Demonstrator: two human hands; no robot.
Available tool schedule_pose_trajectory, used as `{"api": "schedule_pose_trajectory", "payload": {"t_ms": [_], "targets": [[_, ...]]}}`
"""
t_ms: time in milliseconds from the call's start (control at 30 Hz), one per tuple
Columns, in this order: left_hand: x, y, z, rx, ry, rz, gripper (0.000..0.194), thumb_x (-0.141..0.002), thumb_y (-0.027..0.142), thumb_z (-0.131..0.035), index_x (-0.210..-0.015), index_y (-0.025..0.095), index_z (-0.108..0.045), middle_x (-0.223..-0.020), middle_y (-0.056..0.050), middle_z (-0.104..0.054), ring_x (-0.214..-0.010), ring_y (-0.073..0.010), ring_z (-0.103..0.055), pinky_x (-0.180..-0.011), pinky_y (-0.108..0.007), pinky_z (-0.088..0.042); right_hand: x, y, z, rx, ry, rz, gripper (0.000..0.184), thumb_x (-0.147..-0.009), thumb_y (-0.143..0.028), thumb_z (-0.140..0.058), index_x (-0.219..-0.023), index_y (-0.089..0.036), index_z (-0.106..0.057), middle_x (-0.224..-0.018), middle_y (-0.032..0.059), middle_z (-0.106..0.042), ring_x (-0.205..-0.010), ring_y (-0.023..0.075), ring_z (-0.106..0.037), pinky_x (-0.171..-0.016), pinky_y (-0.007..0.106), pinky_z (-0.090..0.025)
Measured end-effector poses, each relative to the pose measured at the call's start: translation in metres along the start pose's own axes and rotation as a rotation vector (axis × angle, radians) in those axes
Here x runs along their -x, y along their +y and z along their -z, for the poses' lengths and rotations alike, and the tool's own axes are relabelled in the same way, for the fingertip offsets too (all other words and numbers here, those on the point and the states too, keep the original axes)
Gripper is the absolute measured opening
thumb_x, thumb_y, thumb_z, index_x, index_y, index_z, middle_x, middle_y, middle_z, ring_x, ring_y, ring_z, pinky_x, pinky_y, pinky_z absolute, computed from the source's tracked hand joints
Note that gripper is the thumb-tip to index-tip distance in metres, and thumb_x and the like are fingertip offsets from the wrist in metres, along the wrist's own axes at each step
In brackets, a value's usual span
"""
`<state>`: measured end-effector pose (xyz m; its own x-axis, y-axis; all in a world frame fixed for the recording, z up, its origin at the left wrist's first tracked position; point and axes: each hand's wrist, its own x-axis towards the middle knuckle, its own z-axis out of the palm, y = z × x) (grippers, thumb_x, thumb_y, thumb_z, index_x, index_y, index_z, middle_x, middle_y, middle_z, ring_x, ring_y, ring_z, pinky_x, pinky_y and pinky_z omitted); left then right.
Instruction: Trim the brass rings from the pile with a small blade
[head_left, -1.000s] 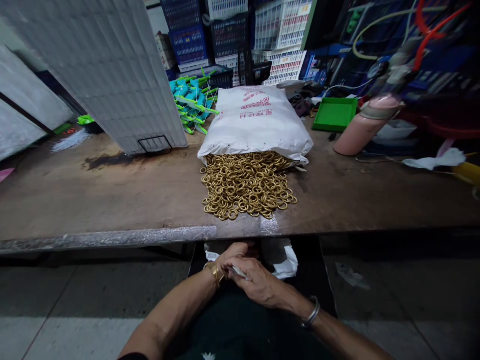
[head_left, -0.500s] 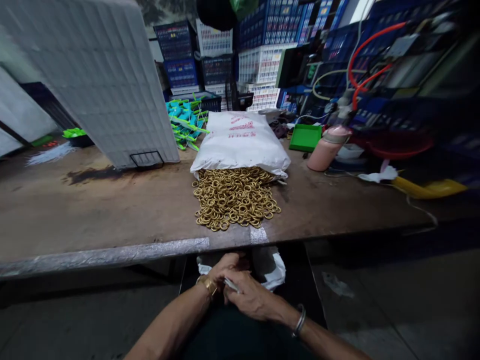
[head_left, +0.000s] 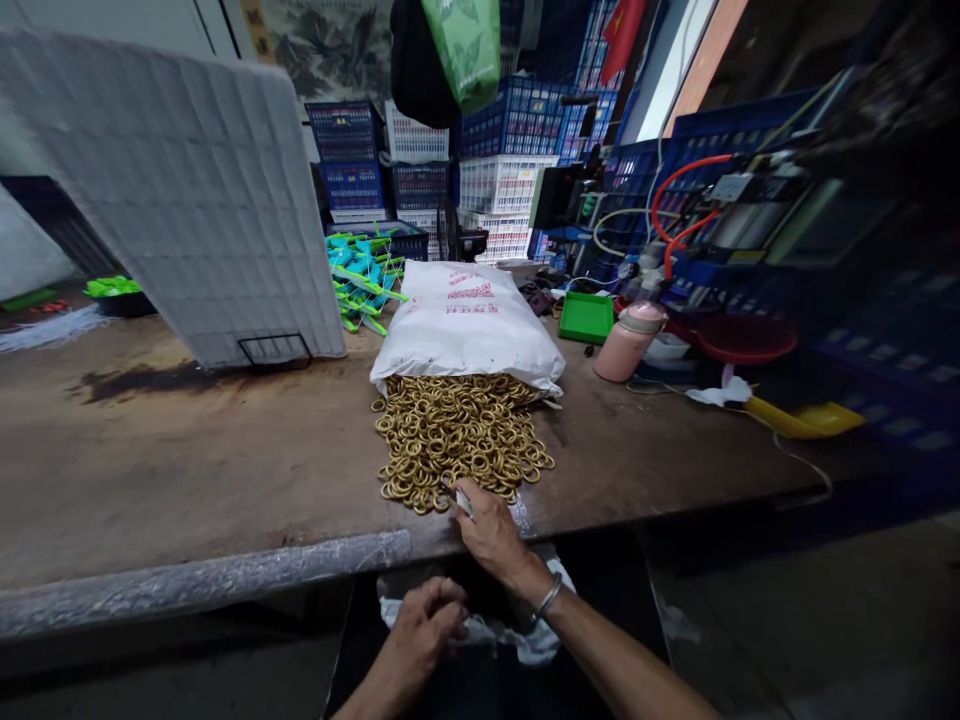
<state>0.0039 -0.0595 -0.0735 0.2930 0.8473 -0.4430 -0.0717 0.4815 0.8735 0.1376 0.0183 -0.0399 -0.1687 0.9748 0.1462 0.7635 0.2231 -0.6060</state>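
A heap of brass-coloured rings (head_left: 457,435) spills out of the mouth of a white woven sack (head_left: 469,325) with red print. My right hand (head_left: 493,532), a silver bangle at its wrist, reaches over the table edge to the near side of the heap. Its fingers are closed round a small pale tool (head_left: 464,503); the tool's tip is too small to tell. Lower down, in front of the edge, is my left hand (head_left: 426,628) with curled fingers; what they hold, if anything, is hidden. Beneath both hands hangs an open white bag (head_left: 536,645).
A tall white padded panel (head_left: 195,210) stands at left on the wooden table (head_left: 195,460). Green and blue plastic pieces (head_left: 364,275) lie behind it. To the right are a green tray (head_left: 586,317), a pink bottle (head_left: 628,342) and a yellow scoop (head_left: 806,418). Stacked crates (head_left: 506,185) fill the back.
My hands were together below the table edge. The right has moved forward to the rings with the pale tool; the left has stayed back, apart from it. The head view has tilted up.
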Motion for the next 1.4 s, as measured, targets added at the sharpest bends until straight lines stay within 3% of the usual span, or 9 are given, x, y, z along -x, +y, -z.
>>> {"api": "schedule_pose_trajectory", "payload": {"t_ms": [133, 267, 600, 767, 933, 1033, 1267, 1400], "targets": [[0.002, 0.027, 0.005, -0.031, 0.123, -0.158, 0.026, -0.068, 0.038, -0.060, -0.079, 0.014, -0.060, -0.067, -0.002, -0.058, -0.059, -0.0139, -0.054, -0.047, -0.021, -0.039, -0.013, -0.006, -0.006, 0.209, -0.058, -0.113, 0.012, -0.082, -0.025, -0.046, -0.088, -0.021, -0.055, -0.074, 0.0030, -0.064, -0.068, 0.0152, -0.058, -0.057, 0.023, -0.029], [-0.016, 0.039, 0.010, -0.040, 0.244, -0.200, 0.029, -0.068, 0.039, -0.058, -0.085, 0.015, -0.057, -0.062, 0.001, -0.055, -0.049, -0.0102, -0.049, -0.040, -0.018, -0.036, -0.018, -0.013, -0.010, 0.294, -0.087, -0.168, 0.015, -0.081, -0.029, -0.048, -0.094, -0.023, -0.053, -0.078, 0.0033, -0.066, -0.071, 0.0169, -0.061, -0.057, 0.024, -0.027], [-0.041, 0.045, 0.007, -0.211, 0.271, -0.299, 0.034, -0.077, 0.039, -0.046, -0.103, 0.017, -0.045, -0.053, 0.006, -0.050, -0.038, -0.0099, -0.045, -0.031, -0.017, -0.035, -0.019, -0.006, -0.011, 0.225, -0.059, -0.137, 0.013, -0.082, -0.024, -0.044, -0.093, -0.021, -0.050, -0.076, 0.0023, -0.065, -0.067, 0.0151, -0.059, -0.054, 0.024, -0.023], [-0.048, 0.049, 0.005, -0.184, 0.335, -0.299, 0.039, -0.076, 0.039, -0.048, -0.108, 0.017, -0.042, -0.051, 0.007, -0.048, -0.036, -0.0090, -0.042, -0.032, -0.017, -0.034, -0.015, 0.004, -0.012, 0.042, -0.032, -0.106, 0.012, -0.076, -0.014, -0.044, -0.085, -0.021, -0.050, -0.071, 0.0003, -0.061, -0.066, 0.0135, -0.056, -0.055, 0.021, -0.027], [-0.051, 0.063, 0.002, -0.149, 0.279, -0.415, 0.024, -0.073, 0.040, -0.053, -0.078, 0.016, -0.058, -0.059, 0.002, -0.055, -0.049, -0.0105, -0.049, -0.047, -0.020, -0.040, -0.006, 0.008, -0.007, -0.191, 0.002, 0.033, 0.014, -0.072, -0.011, -0.044, -0.081, -0.020, -0.047, -0.070, -0.0013, -0.056, -0.064, 0.0121, -0.052, -0.058, 0.019, -0.032], [-0.050, 0.069, -0.002, -0.158, 0.282, -0.435, 0.023, -0.071, 0.039, -0.057, -0.068, 0.016, -0.059, -0.061, 0.000, -0.058, -0.058, -0.0139, -0.053, -0.054, -0.022, -0.042, -0.003, 0.005, 0.000, -0.294, 0.034, -0.008, 0.003, -0.077, -0.019, -0.044, -0.077, -0.020, -0.047, -0.066, -0.0025, -0.052, -0.061, 0.0109, -0.048, -0.057, 0.019, -0.033], [-0.045, 0.072, -0.016, -0.260, 0.293, -0.573, 0.015, -0.072, 0.032, -0.057, -0.070, 0.018, -0.061, -0.066, -0.002, -0.059, -0.065, -0.0156, -0.051, -0.065, -0.024, -0.041, 0.000, 0.002, 0.014, -0.540, -0.012, -0.141, 0.028, -0.083, -0.036, -0.039, -0.063, -0.017, -0.044, -0.057, -0.0053, -0.042, -0.055, 0.0081, -0.039, -0.052, 0.019, -0.031], [-0.040, 0.071, -0.018, -0.148, 0.208, -0.414, 0.020, -0.073, 0.037, -0.057, -0.072, 0.017, -0.056, -0.059, 0.002, -0.052, -0.051, -0.0098, -0.045, -0.050, -0.020, -0.037, 0.002, 0.003, 0.013, -0.629, -0.011, -0.197, 0.025, -0.081, -0.034, -0.042, -0.064, -0.016, -0.046, -0.057, -0.0057, -0.042, -0.054, 0.0076, -0.039, -0.052, 0.019, -0.032]]}}
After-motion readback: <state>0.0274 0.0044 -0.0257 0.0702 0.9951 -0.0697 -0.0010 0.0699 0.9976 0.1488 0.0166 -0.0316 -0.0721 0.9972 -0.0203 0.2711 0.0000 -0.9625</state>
